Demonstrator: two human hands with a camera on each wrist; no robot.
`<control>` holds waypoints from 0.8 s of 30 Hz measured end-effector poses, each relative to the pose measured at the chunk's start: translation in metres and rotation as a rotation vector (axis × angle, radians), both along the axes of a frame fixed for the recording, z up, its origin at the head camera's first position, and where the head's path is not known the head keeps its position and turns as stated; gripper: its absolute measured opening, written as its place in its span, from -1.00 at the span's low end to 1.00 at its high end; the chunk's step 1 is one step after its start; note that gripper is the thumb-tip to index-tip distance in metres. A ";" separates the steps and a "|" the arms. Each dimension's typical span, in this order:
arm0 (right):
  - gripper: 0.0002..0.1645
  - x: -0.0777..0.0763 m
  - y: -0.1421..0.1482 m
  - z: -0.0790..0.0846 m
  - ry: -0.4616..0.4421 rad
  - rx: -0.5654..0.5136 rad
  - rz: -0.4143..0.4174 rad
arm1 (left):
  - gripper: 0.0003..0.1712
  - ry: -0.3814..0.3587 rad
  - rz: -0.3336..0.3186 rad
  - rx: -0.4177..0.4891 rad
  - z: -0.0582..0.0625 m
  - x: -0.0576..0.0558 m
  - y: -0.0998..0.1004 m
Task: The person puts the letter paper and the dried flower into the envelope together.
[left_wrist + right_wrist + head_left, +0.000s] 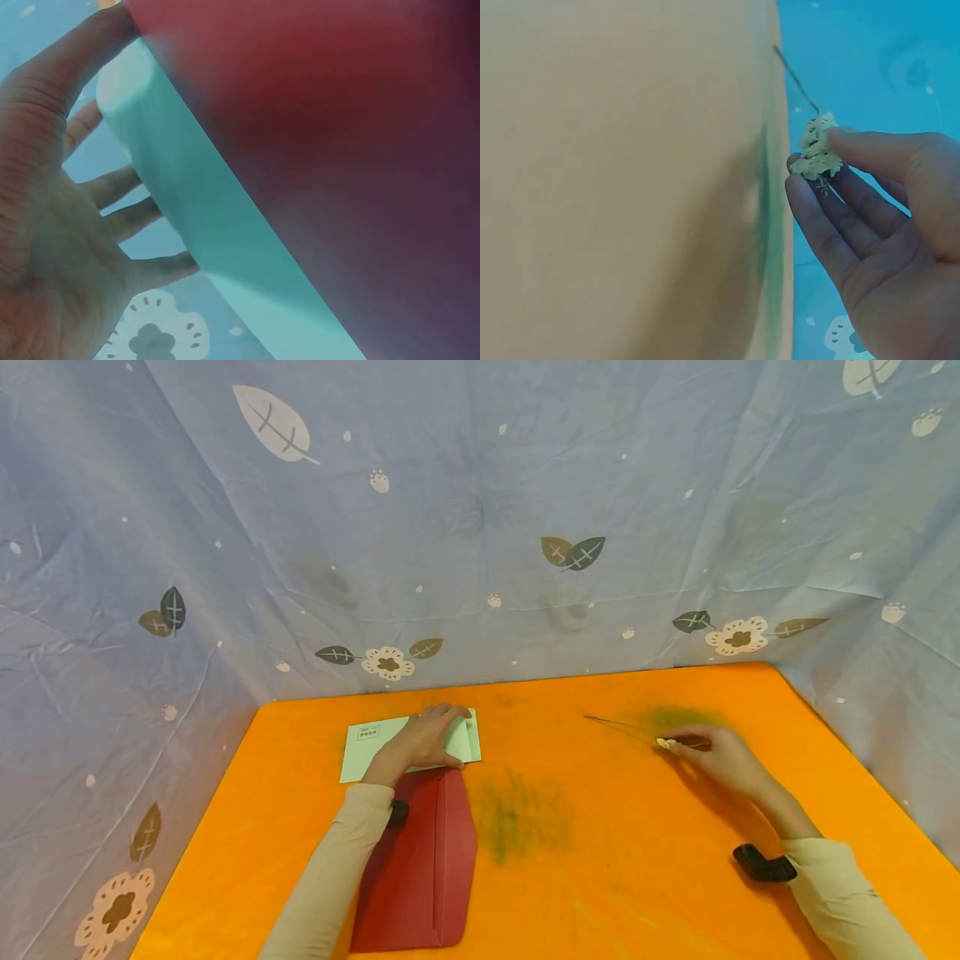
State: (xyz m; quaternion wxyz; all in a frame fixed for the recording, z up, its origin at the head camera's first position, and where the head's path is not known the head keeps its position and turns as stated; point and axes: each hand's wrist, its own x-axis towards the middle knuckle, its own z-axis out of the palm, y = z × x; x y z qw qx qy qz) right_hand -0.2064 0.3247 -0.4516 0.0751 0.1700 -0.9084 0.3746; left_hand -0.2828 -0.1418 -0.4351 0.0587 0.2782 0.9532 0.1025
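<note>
A pale green envelope (360, 756) with a small printed box lies at the back left of the table. My left hand (426, 741) spans its right part, fingers spread at the far edge and thumb near the close edge. In the left wrist view the fingers (124, 186) look nearly straight against the green paper. A red envelope (401, 881) lies just in front, partly under the left forearm. On the right, my right hand (712, 756) pinches a dried pale-yellow flower (816, 150) between thumb and fingertips. Its thin stem (611, 722) points away to the left.
The orange tabletop (600, 860) has green smudges (525, 818) in the middle and near the right hand. A patterned blue-grey cloth (480, 527) hangs behind and at both sides. Black straps (763, 864) sit at the wrists.
</note>
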 end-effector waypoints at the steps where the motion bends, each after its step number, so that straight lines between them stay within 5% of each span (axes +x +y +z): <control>1: -0.74 0.000 0.000 0.001 -0.037 -0.028 -0.009 | -0.03 0.000 0.000 -0.001 0.000 0.000 0.000; 9: -0.49 -0.006 -0.004 0.010 -0.316 -0.250 -0.052 | -0.03 -0.004 0.001 0.006 0.002 0.000 0.001; 24: -0.44 -0.033 -0.057 0.003 -0.531 -0.436 0.041 | -0.02 -0.010 0.002 0.013 0.003 0.002 0.000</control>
